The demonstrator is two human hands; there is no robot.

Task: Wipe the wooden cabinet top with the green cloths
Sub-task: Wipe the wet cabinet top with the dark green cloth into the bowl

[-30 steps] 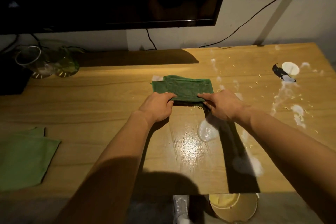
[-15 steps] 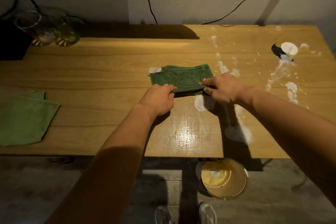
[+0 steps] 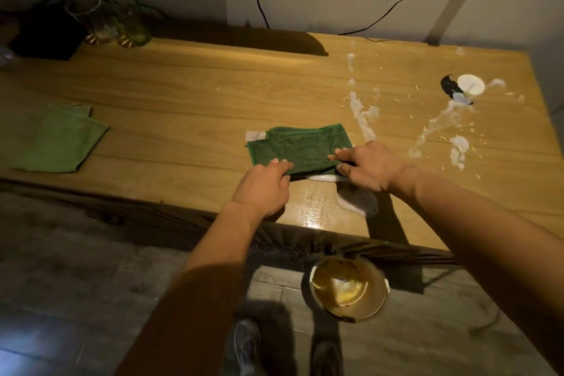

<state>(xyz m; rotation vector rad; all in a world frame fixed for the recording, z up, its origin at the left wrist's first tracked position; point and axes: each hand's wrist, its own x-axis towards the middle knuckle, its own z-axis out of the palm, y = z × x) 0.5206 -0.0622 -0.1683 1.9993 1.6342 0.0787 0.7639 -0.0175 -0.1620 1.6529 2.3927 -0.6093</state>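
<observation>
Moved: dark green cloth [image 3: 300, 151], centre frame, now nearer the front edge of the tabletop [image 3: 183, 94]. Grip: left hand [image 3: 262, 189] and right hand [image 3: 369, 166], fingers [image 3: 277, 164] pinching its near hem. We should press flat, dragging the white spill [image 3: 351, 204] toward the bucket [image 3: 348, 287] below. 2nd cloth [image 3: 61, 140]: left, idle.

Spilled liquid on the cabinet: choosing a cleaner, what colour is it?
The spilled liquid is white; head view shows it best.
</observation>
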